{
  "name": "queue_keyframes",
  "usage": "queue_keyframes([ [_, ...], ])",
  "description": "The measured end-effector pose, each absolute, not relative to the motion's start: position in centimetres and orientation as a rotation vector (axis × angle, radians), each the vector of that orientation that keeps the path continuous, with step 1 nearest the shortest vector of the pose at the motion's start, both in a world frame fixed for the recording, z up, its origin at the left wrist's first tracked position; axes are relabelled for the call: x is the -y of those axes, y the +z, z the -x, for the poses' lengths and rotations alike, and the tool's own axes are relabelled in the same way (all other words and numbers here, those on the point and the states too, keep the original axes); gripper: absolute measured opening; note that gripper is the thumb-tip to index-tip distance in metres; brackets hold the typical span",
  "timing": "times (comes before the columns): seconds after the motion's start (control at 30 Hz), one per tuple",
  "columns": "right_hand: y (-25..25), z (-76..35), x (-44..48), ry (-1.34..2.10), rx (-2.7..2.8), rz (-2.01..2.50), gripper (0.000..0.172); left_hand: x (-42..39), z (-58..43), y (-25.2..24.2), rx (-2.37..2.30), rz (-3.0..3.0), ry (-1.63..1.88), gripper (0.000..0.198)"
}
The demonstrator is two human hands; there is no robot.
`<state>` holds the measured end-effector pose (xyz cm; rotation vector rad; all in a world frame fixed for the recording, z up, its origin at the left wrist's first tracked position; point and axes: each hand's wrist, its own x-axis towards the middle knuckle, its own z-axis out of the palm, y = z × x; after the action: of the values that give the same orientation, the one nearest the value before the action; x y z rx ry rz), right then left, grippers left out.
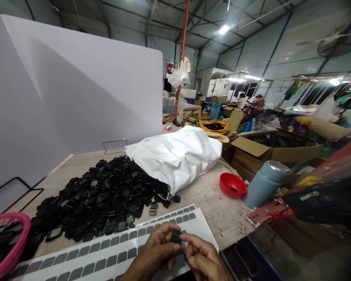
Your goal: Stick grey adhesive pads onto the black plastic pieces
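Between the thumb and fingers of my left hand [160, 246] is a small black plastic piece [176, 236], held above the sticker sheet. My right hand [203, 255] meets its right edge, index fingertip against it and the other fingers curled; whether a sticker is also pinched there is too small to tell. Under both hands lies a white sheet of grey rounded stickers [119, 249] in rows. Behind the sheet spreads a large heap of similar black plastic pieces [96, 195], spilling from the mouth of a white plastic bag [178, 156].
A pink basket [25, 238] with black pieces stands at the left edge. On the right are a red bowl [232, 185], a blue-grey flask [265, 185] and an open cardboard box [295, 152]. White partition panels [90, 86] rise behind the table. Other people work far back.
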<state>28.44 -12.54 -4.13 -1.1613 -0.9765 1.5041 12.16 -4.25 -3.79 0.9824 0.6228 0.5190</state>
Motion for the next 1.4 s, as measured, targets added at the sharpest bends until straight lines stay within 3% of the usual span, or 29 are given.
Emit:
queue_keyframes([
  [0.23,-5.0,-28.1,12.6,0.601,1.241,1.409,0.025,4.5,-12.7,-4.2,-0.552,-0.892,0.56,0.039],
  [0.4,-5.6,-27.8,12.3,0.31,1.559,1.356,0.024,4.4,-13.1,-5.0,-0.537,-0.857,0.551,0.041],
  [1.4,-5.6,-28.2,12.1,0.175,1.756,1.433,0.026,5.2,-13.4,-3.0,-0.654,-0.808,0.561,0.036],
])
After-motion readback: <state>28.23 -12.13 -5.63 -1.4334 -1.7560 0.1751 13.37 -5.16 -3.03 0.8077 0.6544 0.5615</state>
